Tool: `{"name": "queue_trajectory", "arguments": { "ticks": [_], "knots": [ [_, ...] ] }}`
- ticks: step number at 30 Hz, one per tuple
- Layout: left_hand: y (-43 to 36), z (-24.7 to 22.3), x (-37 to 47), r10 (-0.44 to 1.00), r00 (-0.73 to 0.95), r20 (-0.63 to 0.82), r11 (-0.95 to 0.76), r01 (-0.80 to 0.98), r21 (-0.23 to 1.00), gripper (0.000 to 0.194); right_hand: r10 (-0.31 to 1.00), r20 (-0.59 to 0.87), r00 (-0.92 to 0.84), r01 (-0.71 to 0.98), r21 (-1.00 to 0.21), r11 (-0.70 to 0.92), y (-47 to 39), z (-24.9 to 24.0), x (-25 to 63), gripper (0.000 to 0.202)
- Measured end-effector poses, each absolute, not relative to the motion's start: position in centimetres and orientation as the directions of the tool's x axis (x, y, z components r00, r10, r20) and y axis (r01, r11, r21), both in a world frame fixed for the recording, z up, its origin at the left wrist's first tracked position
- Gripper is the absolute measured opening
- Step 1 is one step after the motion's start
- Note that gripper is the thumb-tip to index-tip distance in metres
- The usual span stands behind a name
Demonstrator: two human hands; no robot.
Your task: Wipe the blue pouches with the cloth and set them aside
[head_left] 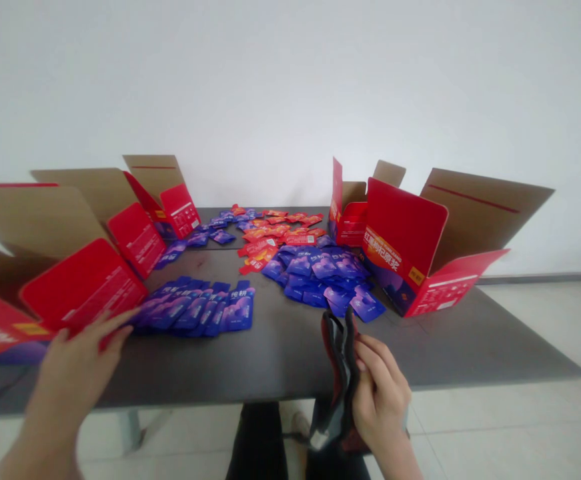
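Head view: right hand is clenched around a bunch of dark and red sachets held upright at the near edge of the counter, while left hand lies loose, fingers spread, holding nothing, touching the front flap of the red box just beside a fanned row of blue sachets. Sachets look light, thin, floppy and glossy, likely slippery, so best pinched across the flat faces mid-stack; more blue ones are piled near the open box on the right, red sachets farther back
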State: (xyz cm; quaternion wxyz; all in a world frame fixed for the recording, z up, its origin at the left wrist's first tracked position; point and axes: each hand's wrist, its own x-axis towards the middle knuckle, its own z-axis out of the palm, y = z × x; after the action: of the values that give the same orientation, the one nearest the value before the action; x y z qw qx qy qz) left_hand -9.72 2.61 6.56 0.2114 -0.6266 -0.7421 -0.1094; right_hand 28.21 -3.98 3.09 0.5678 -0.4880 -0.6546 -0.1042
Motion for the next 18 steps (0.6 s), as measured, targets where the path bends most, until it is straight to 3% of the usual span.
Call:
{"name": "queue_trajectory", "arguments": {
  "ticks": [3,6,10,15,18],
  "knots": [
    [2.0,8.5,-7.8,0.763,-0.231,0.603,0.292,0.956,-0.004,0.054,0.554,0.822,0.133,0.759,-0.443,0.477,-3.9,2.8,28.4,0.022],
    [4.2,10.6,-3.0,0.789,-0.118,0.603,0.084,0.993,0.084,0.044,0.634,0.772,0.054,0.764,-0.44,0.472,-3.8,2.5,28.3,0.021],
    [11.8,11.2,3.8,0.93,0.117,0.349,-0.176,0.974,0.142,0.036,0.724,0.679,-0.123,0.8,-0.363,0.477,-3.8,1.9,27.3,0.02],
    [21.9,8.9,5.8,0.971,0.183,0.155,-0.203,0.971,0.123,0.027,0.643,0.739,-0.199,0.836,-0.215,0.505,-3.7,-0.1,26.4,0.029],
    [26.0,7.8,3.6,0.987,0.143,0.066,-0.149,0.984,0.094,0.03,0.63,0.74,-0.235,0.863,-0.139,0.485,-3.8,-1.0,26.9,0.022]
  ]
}}
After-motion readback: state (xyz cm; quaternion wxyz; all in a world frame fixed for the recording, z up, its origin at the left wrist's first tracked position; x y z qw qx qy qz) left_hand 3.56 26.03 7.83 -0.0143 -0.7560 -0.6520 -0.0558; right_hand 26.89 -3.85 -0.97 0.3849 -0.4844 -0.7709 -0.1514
